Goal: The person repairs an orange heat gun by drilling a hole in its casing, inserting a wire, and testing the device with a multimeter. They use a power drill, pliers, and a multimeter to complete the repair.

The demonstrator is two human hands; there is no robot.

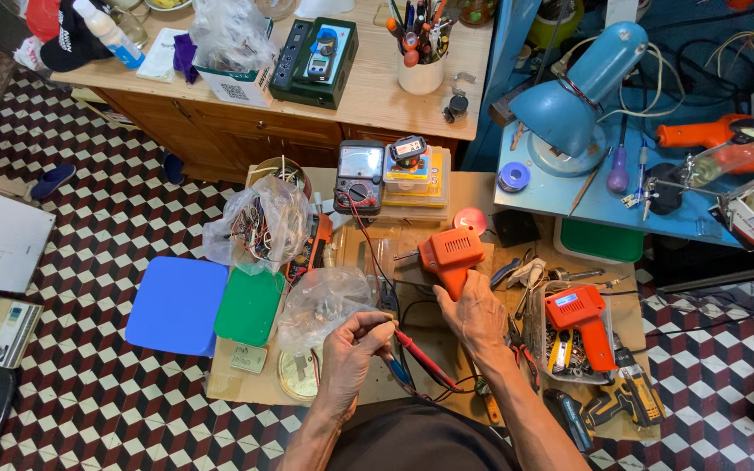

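Orange soldering gun sits upright near the middle of the low bench, our right hand wrapped around its grip, fingers closed on it. From the head view, our left hand pinches a red test probe near the bench's front edge, fingers closed on its upper end. A multimeter stands toward the back edge, a red drill to the right. We judge the joint is being readied; bringing tip and work together calls for steadiness.
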